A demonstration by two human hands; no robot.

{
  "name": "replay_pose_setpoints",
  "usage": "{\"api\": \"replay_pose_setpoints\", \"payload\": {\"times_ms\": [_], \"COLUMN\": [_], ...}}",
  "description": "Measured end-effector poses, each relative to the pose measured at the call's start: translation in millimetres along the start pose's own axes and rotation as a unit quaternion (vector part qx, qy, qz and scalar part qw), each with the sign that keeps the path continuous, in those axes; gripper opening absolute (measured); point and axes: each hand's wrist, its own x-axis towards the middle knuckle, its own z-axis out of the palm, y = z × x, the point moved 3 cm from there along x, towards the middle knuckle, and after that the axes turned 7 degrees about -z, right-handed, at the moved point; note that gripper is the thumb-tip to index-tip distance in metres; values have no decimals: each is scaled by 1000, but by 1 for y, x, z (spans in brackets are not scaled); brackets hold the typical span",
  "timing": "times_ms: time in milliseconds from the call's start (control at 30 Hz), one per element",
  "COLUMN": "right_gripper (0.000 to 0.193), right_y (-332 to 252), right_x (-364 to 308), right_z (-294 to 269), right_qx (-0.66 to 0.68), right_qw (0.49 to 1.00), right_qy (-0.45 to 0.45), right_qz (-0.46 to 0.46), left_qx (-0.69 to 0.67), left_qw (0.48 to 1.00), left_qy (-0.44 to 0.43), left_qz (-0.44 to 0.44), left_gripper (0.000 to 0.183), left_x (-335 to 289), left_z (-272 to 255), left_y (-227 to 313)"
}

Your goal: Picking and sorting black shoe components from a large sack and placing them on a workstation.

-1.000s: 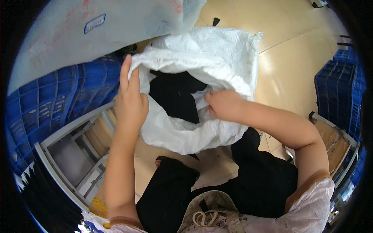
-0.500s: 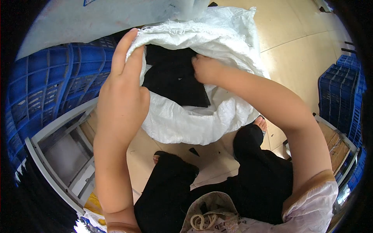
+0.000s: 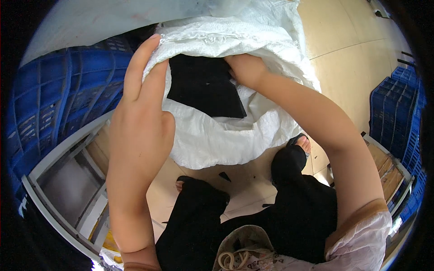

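A white woven sack stands with its mouth spread wide in front of me. My left hand grips the left side of its rim, with the folded edge between its fingers. Inside the mouth lie flat pieces of black cloth with straight cut edges. My right hand reaches into the sack from the right and touches the cloth's right edge. Its fingers are hidden by the cloth and the sack's far side, so their grip does not show.
Blue plastic crates stand at the left, with more blue crates at the right. A metal-framed stand is beside my left arm. A pale plastic sheet hangs at the upper left. A small black scrap lies on the tiled floor.
My right hand has gone slightly further right and deeper under the sack's far rim. The black cloth's two offset layers now look like one flatter piece. My left hand still holds the rim.
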Motion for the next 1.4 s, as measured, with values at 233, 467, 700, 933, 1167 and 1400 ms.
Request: {"api": "replay_pose_setpoints", "payload": {"times_ms": [233,467,700,933,1167,1400], "right_gripper": [38,34,30,40,69,64], "right_y": [19,27,-34,-66,-49,-58], "right_x": [14,16,-18,-41,-35,-29], "right_z": [-28,-20,-45,5,24,52], "right_qx": [474,323,123,39,42,210], "right_qw": [866,925,979,991,994,930], "right_qy": [4,195,149,-18,-100,-301], "right_qz": [160,49,-73,-127,-28,8], "left_qx": [11,-23,16,-29,-13,-38], "left_qw": [1000,996,996,994,994,993], "left_qy": [-10,-79,-93,-104,-105,-112], "left_qz": [12,-24,5,-9,12,25], "left_gripper": [68,67,63,57,58,58], "left_x": [-2,-6,-13,-17,-22,-19], "left_z": [2,-3,-10,-9,-9,0], "left_y": [-7,-1,-7,-1,-3,1]}}
